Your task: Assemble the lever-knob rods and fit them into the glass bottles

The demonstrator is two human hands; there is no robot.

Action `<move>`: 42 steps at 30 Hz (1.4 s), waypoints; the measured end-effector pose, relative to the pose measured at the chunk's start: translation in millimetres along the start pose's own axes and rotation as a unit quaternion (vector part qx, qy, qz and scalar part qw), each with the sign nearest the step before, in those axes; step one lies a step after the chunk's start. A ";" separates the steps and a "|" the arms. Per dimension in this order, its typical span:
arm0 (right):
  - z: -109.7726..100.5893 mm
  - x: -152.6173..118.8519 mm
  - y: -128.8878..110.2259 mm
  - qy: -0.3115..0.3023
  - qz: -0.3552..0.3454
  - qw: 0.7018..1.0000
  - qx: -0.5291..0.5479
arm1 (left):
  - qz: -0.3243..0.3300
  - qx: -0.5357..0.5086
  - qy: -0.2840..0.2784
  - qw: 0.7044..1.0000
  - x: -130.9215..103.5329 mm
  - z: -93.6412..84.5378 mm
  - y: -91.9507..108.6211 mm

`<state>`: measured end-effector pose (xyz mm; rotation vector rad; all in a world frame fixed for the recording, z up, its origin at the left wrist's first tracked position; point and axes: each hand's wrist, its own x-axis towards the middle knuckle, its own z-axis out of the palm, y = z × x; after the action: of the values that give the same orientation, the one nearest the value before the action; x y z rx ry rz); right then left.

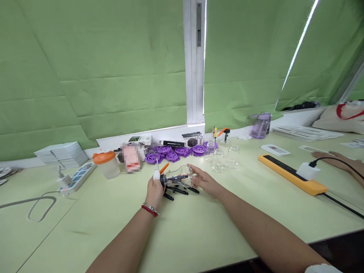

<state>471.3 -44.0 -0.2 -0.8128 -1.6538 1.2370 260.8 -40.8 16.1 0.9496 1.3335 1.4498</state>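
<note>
A clear glass vessel point(182, 176) with a black cap and an orange lever point(164, 168) lies sideways between my hands, a dark tube inside it. My left hand point(155, 191) is wrapped round the capped end; its thumb has a white covering, and a thin rod stands up beside it. My right hand point(203, 181) grips the wide glass end with its fingertips. Below the vessel, several black parts point(179, 190) lie on the table. Behind it are several purple plastic pieces point(182, 151), and to their right several clear glass vessels point(218, 161).
An orange-lidded cup point(106, 165), a white power strip point(78, 178) and stacked white papers point(61, 153) stand left. Right are a yellow power strip point(292, 174), a purple bottle point(260, 127) and another person's hand point(334, 161). Small boxes point(139, 140) line the back.
</note>
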 end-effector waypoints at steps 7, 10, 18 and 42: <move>6.0 0.4 -6.8 0.028 0.034 0.999 0.022 | 0.001 -0.005 0.011 1.000 -0.4 0.4 0.1; 9.3 -0.2 -9.1 0.031 0.048 0.997 0.053 | 0.013 -0.005 0.000 1.000 -1.3 1.3 1.5; 12.2 0.4 -3.4 0.049 0.077 0.987 0.134 | 0.028 -0.022 -0.007 0.999 -2.9 4.0 2.7; 12.1 1.5 -11.0 0.027 0.091 0.964 0.248 | 0.093 -0.066 -0.114 0.987 -4.9 -0.4 5.4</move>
<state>459.6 -50.4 9.4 -0.6812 -1.1641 1.6534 261.2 -45.6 21.6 1.1391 0.9910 1.4984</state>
